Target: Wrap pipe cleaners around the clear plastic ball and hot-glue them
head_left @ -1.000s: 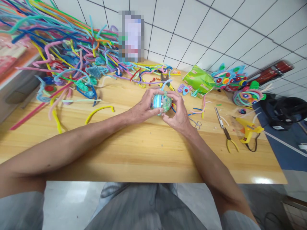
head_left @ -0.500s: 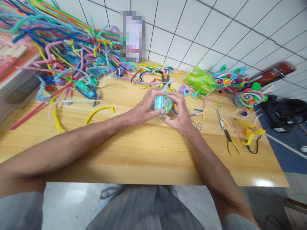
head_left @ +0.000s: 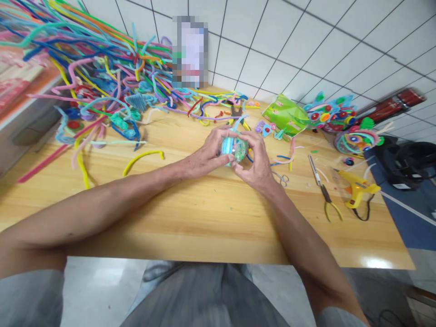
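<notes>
Between my two hands, above the middle of the wooden table (head_left: 190,222), is a small clear jar (head_left: 240,149) with green and blue bits showing through it. A light-blue pipe cleaner (head_left: 227,146) wraps around one end, and its loose tip sticks up past my fingers. My left hand (head_left: 213,150) grips the wrapped end with thumb and fingers. Curved around the other end, my right hand (head_left: 255,156) holds the jar with fingertips and thumb. My fingers cover part of the jar. Small scissors (head_left: 281,179) lie beside my right wrist.
A tangle of pipe cleaners (head_left: 116,81) covers the back left. A green packet (head_left: 285,115) and decorated jars (head_left: 356,140) stand at the back right. Pliers (head_left: 331,204) and a yellow glue gun (head_left: 358,187) lie on the right. A phone-like screen (head_left: 190,52) leans on the tiled wall.
The whole view has shifted slightly, so things appear a little further right. Both hands keep the same hold on the jar.
</notes>
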The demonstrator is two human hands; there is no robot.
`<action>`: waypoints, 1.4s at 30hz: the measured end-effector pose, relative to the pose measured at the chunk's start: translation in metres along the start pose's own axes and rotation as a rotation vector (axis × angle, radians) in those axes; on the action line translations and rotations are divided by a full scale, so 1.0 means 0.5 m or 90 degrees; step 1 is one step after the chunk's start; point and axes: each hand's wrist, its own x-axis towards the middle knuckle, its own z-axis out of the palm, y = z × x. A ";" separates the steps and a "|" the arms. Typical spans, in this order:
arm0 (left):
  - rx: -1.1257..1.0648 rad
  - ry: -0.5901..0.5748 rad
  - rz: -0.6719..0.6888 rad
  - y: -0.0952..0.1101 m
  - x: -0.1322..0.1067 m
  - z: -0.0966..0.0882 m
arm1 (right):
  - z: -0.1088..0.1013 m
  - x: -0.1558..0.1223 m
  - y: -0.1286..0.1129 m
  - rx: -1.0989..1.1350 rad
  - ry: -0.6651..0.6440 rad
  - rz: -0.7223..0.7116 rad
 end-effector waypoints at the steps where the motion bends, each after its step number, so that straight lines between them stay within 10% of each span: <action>1: 0.002 -0.001 0.002 -0.001 0.000 0.000 | -0.001 0.000 0.001 -0.001 -0.004 0.000; 42: 0.026 0.019 -0.039 0.017 0.010 -0.009 | -0.010 -0.001 0.009 -0.007 -0.028 -0.005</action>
